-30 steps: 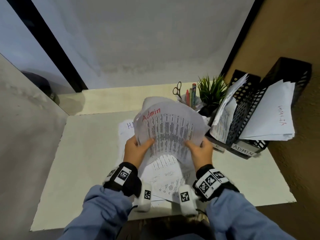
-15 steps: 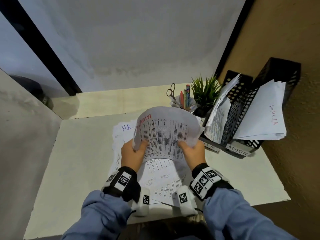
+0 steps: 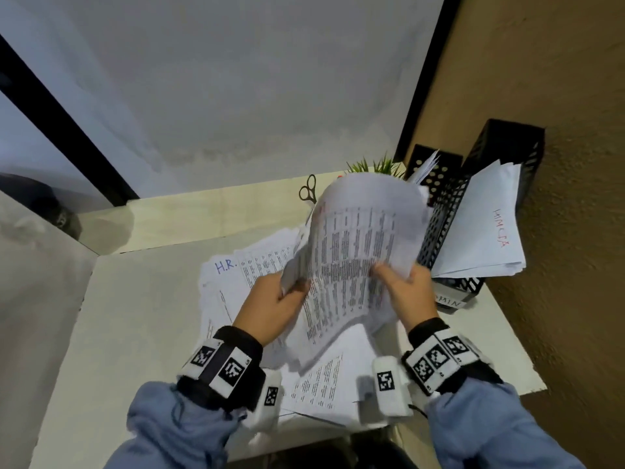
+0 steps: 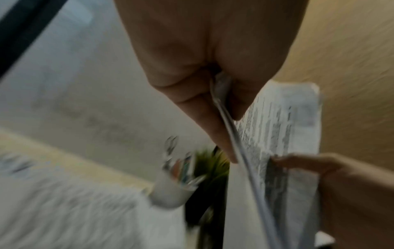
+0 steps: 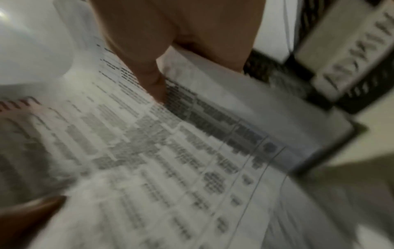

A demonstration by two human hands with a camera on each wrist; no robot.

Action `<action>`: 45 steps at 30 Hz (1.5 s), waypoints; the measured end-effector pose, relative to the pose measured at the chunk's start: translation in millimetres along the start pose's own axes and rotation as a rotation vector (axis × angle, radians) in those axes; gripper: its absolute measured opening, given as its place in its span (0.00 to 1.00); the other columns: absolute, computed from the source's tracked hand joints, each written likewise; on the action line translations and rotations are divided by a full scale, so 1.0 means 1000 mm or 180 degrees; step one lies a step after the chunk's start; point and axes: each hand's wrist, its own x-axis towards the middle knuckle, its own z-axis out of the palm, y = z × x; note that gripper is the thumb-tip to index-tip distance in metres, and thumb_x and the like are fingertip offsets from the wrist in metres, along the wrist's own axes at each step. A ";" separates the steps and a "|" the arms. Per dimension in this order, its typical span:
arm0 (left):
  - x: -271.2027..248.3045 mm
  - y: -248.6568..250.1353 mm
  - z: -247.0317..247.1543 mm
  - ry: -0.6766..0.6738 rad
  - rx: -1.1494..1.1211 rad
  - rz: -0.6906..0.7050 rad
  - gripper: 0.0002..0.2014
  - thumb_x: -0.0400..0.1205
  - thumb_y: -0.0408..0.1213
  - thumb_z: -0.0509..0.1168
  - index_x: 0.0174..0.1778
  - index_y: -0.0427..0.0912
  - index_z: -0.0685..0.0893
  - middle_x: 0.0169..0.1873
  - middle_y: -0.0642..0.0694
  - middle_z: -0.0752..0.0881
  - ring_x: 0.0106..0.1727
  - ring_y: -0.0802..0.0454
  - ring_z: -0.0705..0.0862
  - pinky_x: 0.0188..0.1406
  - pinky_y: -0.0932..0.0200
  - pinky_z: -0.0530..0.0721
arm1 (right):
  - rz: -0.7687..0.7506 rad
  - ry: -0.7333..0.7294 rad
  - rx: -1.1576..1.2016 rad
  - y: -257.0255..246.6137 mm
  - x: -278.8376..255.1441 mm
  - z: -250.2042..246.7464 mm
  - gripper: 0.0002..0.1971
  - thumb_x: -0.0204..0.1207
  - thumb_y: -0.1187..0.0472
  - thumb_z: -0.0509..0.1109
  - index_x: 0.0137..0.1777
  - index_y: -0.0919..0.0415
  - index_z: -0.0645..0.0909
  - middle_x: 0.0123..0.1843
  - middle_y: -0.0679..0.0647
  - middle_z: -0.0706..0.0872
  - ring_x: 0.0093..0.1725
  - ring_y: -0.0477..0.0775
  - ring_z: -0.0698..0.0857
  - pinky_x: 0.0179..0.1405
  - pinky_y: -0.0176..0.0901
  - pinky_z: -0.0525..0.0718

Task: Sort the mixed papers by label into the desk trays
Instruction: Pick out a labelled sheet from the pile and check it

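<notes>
A printed sheet marked "Admin" in red (image 3: 358,252) curls upward in the air, held by both hands. My left hand (image 3: 287,292) pinches its left edge (image 4: 221,94). My right hand (image 3: 402,282) grips its right side, thumb on the print (image 5: 157,91). The sheet is turned toward the black mesh trays (image 3: 443,225) at the right; the nearer tray bears an "ADMIN" label (image 3: 451,303) (image 5: 351,57) and holds several white sheets (image 3: 483,225). Under my hands lies the mixed pile, with an "H.R." sheet (image 3: 226,267) on top at its left.
A white cup with scissors (image 3: 307,191) and pens (image 4: 181,170) stands behind the pile, next to a small green plant (image 3: 375,165). The white desk (image 3: 135,316) ends at a wall on the left and a brown wall (image 3: 558,299) on the right.
Both hands have carried the Admin sheet to the right and farther back, toward the trays. The sheet has twisted so its left edge faces me, uncovering the H.R. sheet.
</notes>
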 end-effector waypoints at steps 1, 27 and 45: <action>0.001 0.020 -0.002 -0.0037 0.0057 0.0219 0.17 0.85 0.39 0.61 0.30 0.35 0.75 0.23 0.48 0.72 0.24 0.55 0.69 0.26 0.64 0.66 | -0.0246 0.0105 -0.0015 -0.008 0.006 -0.015 0.07 0.75 0.60 0.72 0.43 0.66 0.81 0.34 0.51 0.86 0.30 0.41 0.84 0.30 0.28 0.83; 0.063 0.189 0.167 0.0185 0.0766 0.1204 0.36 0.74 0.22 0.57 0.79 0.52 0.66 0.48 0.33 0.85 0.48 0.34 0.83 0.48 0.44 0.83 | -0.0879 0.1447 -0.1294 -0.055 0.053 -0.155 0.07 0.77 0.66 0.68 0.53 0.65 0.81 0.49 0.65 0.85 0.54 0.63 0.84 0.47 0.47 0.77; 0.104 0.120 0.209 -0.0825 0.0355 0.0119 0.25 0.78 0.29 0.61 0.73 0.38 0.69 0.59 0.32 0.83 0.59 0.34 0.82 0.59 0.44 0.82 | -0.0215 0.0861 -0.2554 -0.058 0.055 -0.124 0.33 0.78 0.68 0.58 0.82 0.52 0.55 0.65 0.72 0.79 0.62 0.72 0.80 0.59 0.55 0.78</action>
